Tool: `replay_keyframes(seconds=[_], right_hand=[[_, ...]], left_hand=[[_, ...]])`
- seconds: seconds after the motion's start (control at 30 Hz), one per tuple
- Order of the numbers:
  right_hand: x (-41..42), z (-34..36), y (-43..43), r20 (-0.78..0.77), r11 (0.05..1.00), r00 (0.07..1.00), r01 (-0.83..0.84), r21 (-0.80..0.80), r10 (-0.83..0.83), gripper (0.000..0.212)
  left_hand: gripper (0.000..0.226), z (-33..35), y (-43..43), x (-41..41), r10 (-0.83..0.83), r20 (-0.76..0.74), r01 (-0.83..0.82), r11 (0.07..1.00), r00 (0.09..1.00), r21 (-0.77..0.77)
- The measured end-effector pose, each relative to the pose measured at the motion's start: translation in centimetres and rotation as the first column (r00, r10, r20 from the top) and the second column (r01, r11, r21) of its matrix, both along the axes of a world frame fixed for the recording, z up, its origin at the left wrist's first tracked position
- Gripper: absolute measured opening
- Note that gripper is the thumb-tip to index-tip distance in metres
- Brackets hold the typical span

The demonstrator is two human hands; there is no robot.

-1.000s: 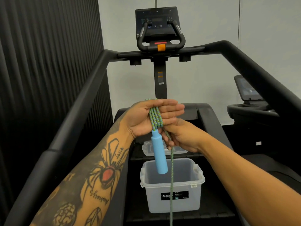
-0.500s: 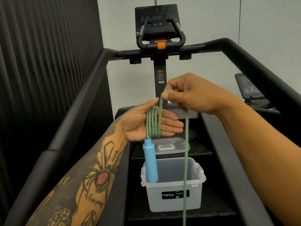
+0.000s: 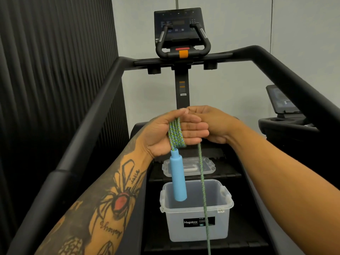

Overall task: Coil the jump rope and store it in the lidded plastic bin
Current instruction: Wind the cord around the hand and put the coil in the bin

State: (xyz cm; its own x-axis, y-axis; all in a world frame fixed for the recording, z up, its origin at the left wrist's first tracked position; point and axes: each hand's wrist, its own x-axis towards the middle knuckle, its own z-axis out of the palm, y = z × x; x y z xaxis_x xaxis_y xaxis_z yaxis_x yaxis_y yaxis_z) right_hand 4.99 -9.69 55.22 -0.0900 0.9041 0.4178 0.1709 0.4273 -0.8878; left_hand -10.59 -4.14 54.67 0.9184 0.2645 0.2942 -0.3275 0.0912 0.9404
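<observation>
A green-and-blue braided jump rope [image 3: 176,134] is wound in several loops around my left hand [image 3: 176,133], whose fingers lie flat and point right. Its light blue handle [image 3: 178,178] hangs straight down from the palm. My right hand [image 3: 215,124] is behind the left hand's fingers and holds the free strand, which drops from under it [image 3: 203,184] down past the frame's bottom edge. Below stands the open translucent plastic bin [image 3: 196,229] with a black Megabox label. The bin's clear lid [image 3: 189,167] lies flat just behind it.
I stand on a black treadmill; its handrails [image 3: 88,126] run along both sides and meet at the console [image 3: 179,28] ahead. A ribbed black wall is on the left. Another machine's screen [image 3: 281,100] stands at the right.
My right hand has come down from above the left hand to behind its fingers, carrying the rope over the back of the left hand. The left hand stayed in place.
</observation>
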Motion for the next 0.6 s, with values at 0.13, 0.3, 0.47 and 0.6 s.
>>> replay_keyframes(seconds=[0.13,0.3,0.47,0.6], right_hand=[[-0.1,-0.4,0.2,-0.058,1.0,0.998,-0.007,0.006,0.007,0.031],[-0.2,-1.9,0.8,-0.026,0.995,0.996,0.089,-0.037,-0.09,0.04],[-0.8,-5.0,-0.6,0.089,0.976,0.993,0.091,-0.197,-0.075,0.029],[-1.3,-6.9,-3.4,0.356,0.964,0.933,0.038,-0.263,0.06,0.028]], left_hand=[[0.037,0.2,0.2,0.4,0.028,0.051,-0.025,0.998,0.998,-0.057],[0.037,0.1,1.1,1.0,0.047,0.085,-0.036,0.991,0.995,-0.126],[0.035,-0.3,2.0,0.9,0.094,0.081,-0.086,0.991,0.992,-0.1],[0.034,-0.6,3.1,0.6,0.17,0.032,-0.168,0.984,0.985,-0.053]])
